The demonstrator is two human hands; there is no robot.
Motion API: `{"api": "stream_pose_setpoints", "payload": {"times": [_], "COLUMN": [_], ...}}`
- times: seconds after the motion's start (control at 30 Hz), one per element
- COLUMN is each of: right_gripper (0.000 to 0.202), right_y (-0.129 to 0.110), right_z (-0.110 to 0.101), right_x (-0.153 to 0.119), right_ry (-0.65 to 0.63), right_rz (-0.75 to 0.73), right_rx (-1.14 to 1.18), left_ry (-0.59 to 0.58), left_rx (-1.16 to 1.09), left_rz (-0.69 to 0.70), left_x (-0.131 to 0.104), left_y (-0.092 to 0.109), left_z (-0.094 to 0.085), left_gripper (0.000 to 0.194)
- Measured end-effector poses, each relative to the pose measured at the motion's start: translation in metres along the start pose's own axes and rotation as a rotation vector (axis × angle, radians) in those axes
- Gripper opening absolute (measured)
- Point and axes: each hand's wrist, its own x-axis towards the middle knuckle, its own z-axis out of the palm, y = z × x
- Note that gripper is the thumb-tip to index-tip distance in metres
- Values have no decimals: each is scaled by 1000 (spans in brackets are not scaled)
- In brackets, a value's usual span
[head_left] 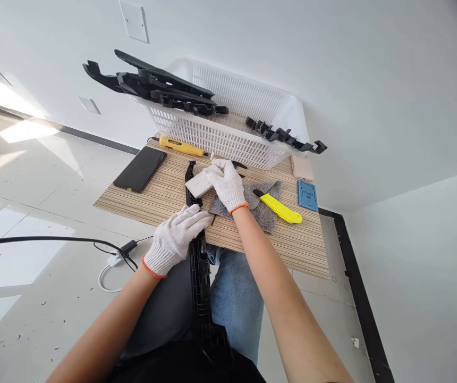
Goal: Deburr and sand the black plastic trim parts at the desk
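Note:
A long black plastic trim piece (200, 276) runs from my lap up onto the wood-grain table. My left hand (176, 234), in a white knit glove, is closed over its middle at the table's front edge. In my gloved right hand (226, 183) is a flat white block (200, 183), its free end over the upper part of the trim piece. Whether the block touches the piece, I cannot tell. Beside my right wrist a grey cloth (266, 215) lies crumpled, with a yellow-handled utility knife (280, 207) resting on it.
Behind the hands stands a white plastic basket (228, 141) with several black plastic parts (164, 88) jutting over its rim. On the table (152, 205) lie a dark phone (141, 168), a yellow pen-shaped tool (181, 146), a blue square pad (307, 195) and a pink case (302, 168).

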Motion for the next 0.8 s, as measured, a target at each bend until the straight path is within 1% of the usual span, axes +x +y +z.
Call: {"api": "stream_pose_setpoints", "payload": {"times": [0.1,0.2,0.23,0.3,0.33,0.37,0.47,0.5,0.6,0.63,0.67,0.77,0.8], "right_gripper": [37,35,34,34,35,35,30,30,34,35,34,25,24], "right_y": [1,0,-1,-2,-3,-4,-6,-7,-8,-8,-8,-8,-8], "right_z": [0,1,1,1,1,0,0,-1,-2,-2,-2,-2,-2], "right_x": [0,0,-1,-1,-2,-3,-5,-5,-7,-7,-7,-8,-7], "right_ry": [32,-26,-15,50,56,27,-140,-158,-66,-55,-77,-221,-218], "right_rz": [24,-13,-1,55,69,58,-39,-47,8,12,-5,-92,-83], "right_rx": [-5,-16,-12,-11,-20,-34,-73,-85,-113,-120,-125,-136,-138], "left_ry": [26,46,52,61,63,66,55,48,35,37,40,39,37], "left_rx": [-3,4,10,24,31,41,64,63,52,54,60,61,53], "left_rz": [9,-1,-2,7,12,14,4,1,-4,-1,2,3,1], "left_x": [-1,-2,-2,-2,-2,-2,-2,-1,-1,-1,-1,-1,-1], "left_y": [1,2,2,2,2,2,3,3,3,3,3,4,3], "left_z": [1,1,1,2,2,2,1,1,0,0,0,0,0], "left_gripper": [46,45,45,44,43,43,42,42,42,42,42,44,44]}}
